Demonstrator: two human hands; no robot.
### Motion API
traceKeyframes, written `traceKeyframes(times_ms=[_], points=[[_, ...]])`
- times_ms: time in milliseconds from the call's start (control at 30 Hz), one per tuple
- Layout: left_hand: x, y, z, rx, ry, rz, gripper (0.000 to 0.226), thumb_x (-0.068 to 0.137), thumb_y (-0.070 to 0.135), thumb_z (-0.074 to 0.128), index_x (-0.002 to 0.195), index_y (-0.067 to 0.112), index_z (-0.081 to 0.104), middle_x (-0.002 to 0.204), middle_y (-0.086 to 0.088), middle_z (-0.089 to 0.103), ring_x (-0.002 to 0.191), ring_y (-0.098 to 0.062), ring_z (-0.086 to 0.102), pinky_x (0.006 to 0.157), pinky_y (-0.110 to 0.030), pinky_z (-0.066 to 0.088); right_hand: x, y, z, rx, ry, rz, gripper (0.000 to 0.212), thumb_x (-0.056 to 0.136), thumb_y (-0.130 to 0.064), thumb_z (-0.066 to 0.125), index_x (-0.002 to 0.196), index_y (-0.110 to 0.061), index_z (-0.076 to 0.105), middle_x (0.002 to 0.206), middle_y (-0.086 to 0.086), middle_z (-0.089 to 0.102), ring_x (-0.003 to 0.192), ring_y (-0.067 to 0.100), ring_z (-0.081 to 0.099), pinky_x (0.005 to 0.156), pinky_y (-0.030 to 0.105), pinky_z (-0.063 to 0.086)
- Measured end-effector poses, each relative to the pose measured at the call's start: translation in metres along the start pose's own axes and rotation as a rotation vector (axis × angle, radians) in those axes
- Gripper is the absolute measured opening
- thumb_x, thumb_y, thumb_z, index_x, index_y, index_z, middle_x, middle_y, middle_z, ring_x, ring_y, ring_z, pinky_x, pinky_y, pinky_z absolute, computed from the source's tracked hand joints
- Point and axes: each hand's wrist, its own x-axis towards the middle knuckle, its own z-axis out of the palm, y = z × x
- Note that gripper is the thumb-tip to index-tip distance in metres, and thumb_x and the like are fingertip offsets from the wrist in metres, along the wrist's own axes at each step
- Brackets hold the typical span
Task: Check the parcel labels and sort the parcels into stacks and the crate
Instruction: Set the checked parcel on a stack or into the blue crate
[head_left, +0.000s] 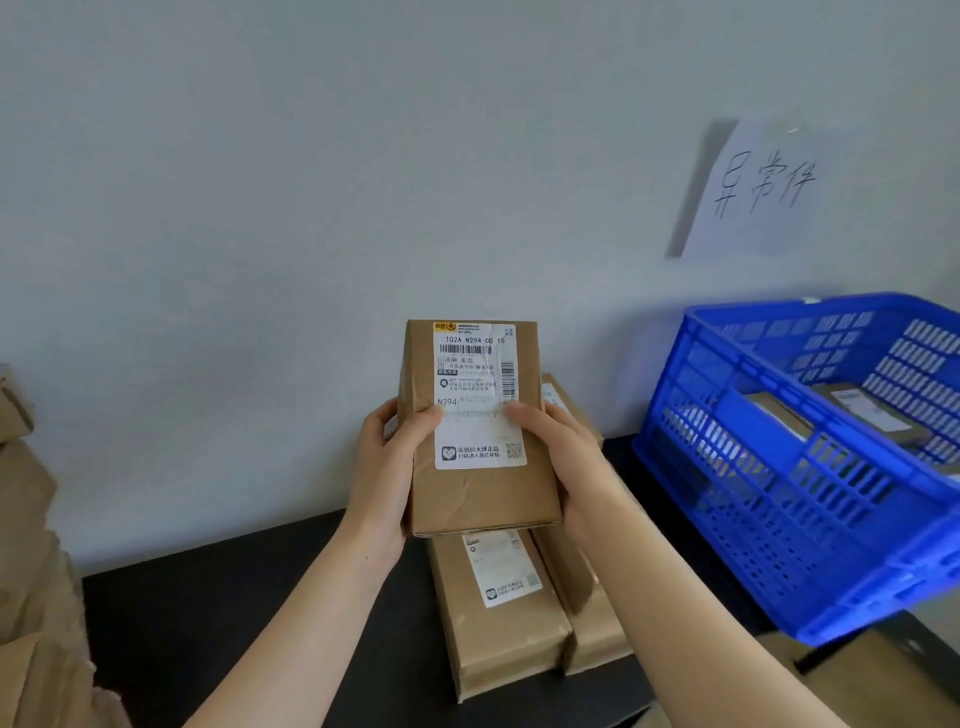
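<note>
I hold a brown paper-wrapped parcel (475, 499) upright in front of me, its white shipping label (475, 364) facing the camera. My left hand (387, 467) grips its left edge and my right hand (566, 457) grips its right edge, both thumbs pressed on the label. Below it, a stack of similar brown parcels (498, 618) lies on the black table (218, 623). A blue plastic crate (779, 499) stands to the right with parcels (872, 410) inside.
A pile of brown parcels (36, 597) rises at the left edge. A white paper sign (758, 192) with handwriting hangs on the wall above the crate. A cardboard box (883, 680) sits below the crate at the lower right.
</note>
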Motion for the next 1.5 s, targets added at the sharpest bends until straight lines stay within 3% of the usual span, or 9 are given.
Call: traceKeyframes(times_ms=[367,600,767,933,1033,1100,1267,1367,1500], points=[[-0.005,-0.026,0.193,-0.027,-0.13,0.038,0.043,0.084,0.03,0.066,0.124,0.025,0.049,0.1,0.0,0.072,0.087,-0.017,0.07,0.069,-0.037,0.056,-0.014,-0.082,-0.169,0.011,0.151,-0.148,0.025,0.081,-0.027,0.072,0.105,-0.021,0.069,0.094,0.003,0.075,0.088,0.023,0.072,0.076,0.04,0.059],[0.011,-0.037,0.338,-0.032,-0.2,0.059,0.044,0.083,0.03,0.068,0.124,0.024,0.05,0.107,-0.002,0.07,0.09,-0.018,0.07,0.079,-0.043,0.057,0.0,-0.152,-0.291,0.002,0.25,-0.211,0.028,0.08,-0.029,0.072,0.106,-0.019,0.068,0.094,0.001,0.075,0.089,0.023,0.071,0.074,0.037,0.059],[0.03,-0.051,0.421,-0.066,-0.199,0.014,0.036,0.084,0.027,0.067,0.117,0.02,0.053,0.1,-0.002,0.072,0.075,-0.012,0.072,0.057,-0.029,0.057,0.027,-0.183,-0.361,-0.049,0.357,-0.233,0.027,0.078,-0.033,0.074,0.103,-0.022,0.068,0.091,-0.001,0.075,0.088,0.021,0.071,0.08,0.038,0.058],[0.062,-0.072,0.464,-0.026,-0.25,-0.052,0.04,0.083,0.027,0.067,0.12,0.016,0.058,0.1,-0.006,0.073,0.088,-0.021,0.071,0.07,-0.035,0.058,0.057,-0.198,-0.403,-0.182,0.493,-0.261,0.049,0.08,-0.035,0.074,0.125,-0.028,0.054,0.098,-0.004,0.068,0.088,0.014,0.068,0.083,0.04,0.056],[0.086,-0.082,0.492,0.032,-0.335,-0.075,0.043,0.082,0.028,0.067,0.122,0.015,0.058,0.102,-0.004,0.073,0.092,-0.02,0.07,0.068,-0.032,0.055,0.071,-0.206,-0.431,-0.258,0.558,-0.286,0.06,0.085,-0.033,0.069,0.137,-0.033,0.04,0.1,-0.007,0.064,0.09,0.012,0.065,0.085,0.041,0.055],[0.098,-0.086,0.512,0.083,-0.415,-0.098,0.04,0.084,0.029,0.065,0.121,0.016,0.059,0.102,-0.003,0.073,0.092,-0.02,0.07,0.068,-0.031,0.054,0.078,-0.21,-0.448,-0.302,0.605,-0.316,0.065,0.086,-0.03,0.067,0.142,-0.035,0.033,0.112,-0.006,0.06,0.096,0.014,0.063,0.086,0.041,0.055],[0.123,-0.107,0.562,0.303,-0.607,-0.208,0.038,0.082,0.027,0.067,0.118,0.016,0.062,0.099,-0.007,0.073,0.085,-0.019,0.069,0.071,-0.032,0.055,0.097,-0.222,-0.5,-0.634,0.742,-0.36,0.079,0.084,-0.015,0.065,0.148,-0.034,0.022,0.135,0.0,0.046,0.114,0.022,0.053,0.09,0.041,0.051],[0.136,-0.13,0.585,0.461,-0.665,-0.264,0.047,0.076,0.026,0.073,0.12,0.02,0.055,0.103,-0.008,0.069,0.093,-0.024,0.067,0.082,-0.039,0.055,0.105,-0.223,-0.53,-0.882,0.744,-0.286,0.077,0.084,-0.011,0.063,0.148,-0.03,0.024,0.145,0.003,0.036,0.126,0.024,0.042,0.09,0.029,0.042],[0.146,-0.154,0.62,0.737,-0.761,-0.291,0.054,0.075,0.026,0.074,0.123,0.027,0.048,0.113,-0.008,0.06,0.099,-0.027,0.062,0.087,-0.043,0.053,0.125,-0.222,-0.569,-1.14,0.514,0.007,0.051,0.086,-0.014,0.06,0.134,-0.024,0.048,0.123,0.003,0.056,0.096,0.017,0.052,0.066,0.024,0.042]])
